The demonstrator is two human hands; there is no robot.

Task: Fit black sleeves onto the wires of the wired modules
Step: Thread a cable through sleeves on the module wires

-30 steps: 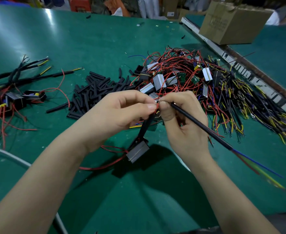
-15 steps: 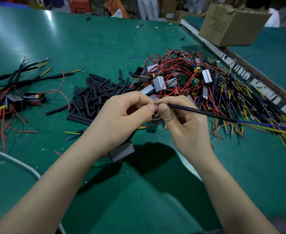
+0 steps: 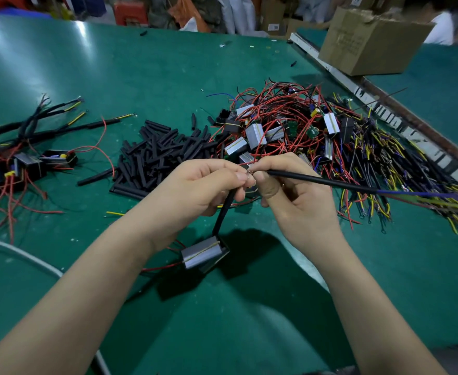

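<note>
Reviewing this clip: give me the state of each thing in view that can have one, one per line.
left hand: pinching the sleeved lead above the hanging module
right hand: pinching the long black sleeve at its near end
hanging module: dangling below the hands, wires sleeved
long black sleeve: fitted over wires, coloured ends sticking out right
loose sleeve pile: unused, heaped on the table
unsleeved modules: tangled heap
cardboard box: flaps open
</note>
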